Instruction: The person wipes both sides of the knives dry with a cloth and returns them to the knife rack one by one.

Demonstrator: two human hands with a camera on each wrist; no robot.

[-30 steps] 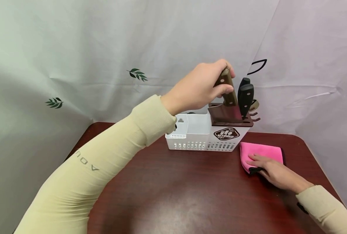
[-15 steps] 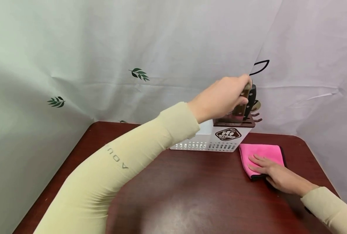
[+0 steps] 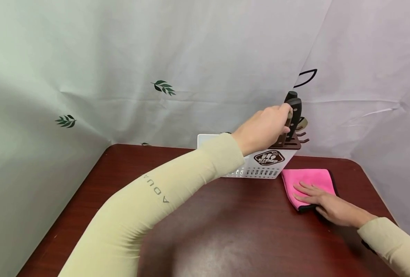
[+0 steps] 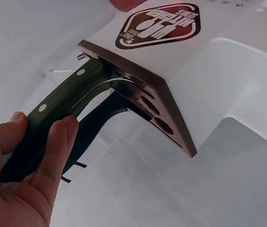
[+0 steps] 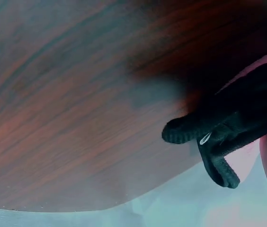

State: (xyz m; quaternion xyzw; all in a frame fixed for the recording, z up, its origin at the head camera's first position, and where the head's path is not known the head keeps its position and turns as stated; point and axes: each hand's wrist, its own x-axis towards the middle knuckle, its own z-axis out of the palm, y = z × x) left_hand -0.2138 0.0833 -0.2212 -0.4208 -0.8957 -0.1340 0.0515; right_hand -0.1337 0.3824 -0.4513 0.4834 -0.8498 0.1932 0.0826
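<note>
1. L hand (image 3: pixel 261 129) wrapped round the wood-handled knife (image 4: pixel 57 111); wrist cam shows thumb + fingers (image 4: pixel 57 142) curled on the riveted handle.
2. Knife sits in a slot of the brown slotted top (image 4: pixel 145 92) of the knife block (image 3: pixel 270 157), blade down inside, handle sticking up + tilted toward the hand.
3. Two black-handled knives (image 3: pixel 294 109) in slots just beside it, on the far side of the hand.
4. Block = white plastic holder w/ dark logo on front, perforated lower wall, at rear of the dark wood table (image 3: pixel 225 231).
5. R hand (image 3: pixel 324 202) flat on the pink cloth (image 3: pixel 308 179), fingers straight, pressing, not gripping.
6. Cloth lies folded on table just right of the block, black edge trim (image 5: pixel 218 137) visible in R wrist cam near table edge.
7. Backdrop: white sheet w/ green leaf prints (image 3: pixel 163 87).
</note>
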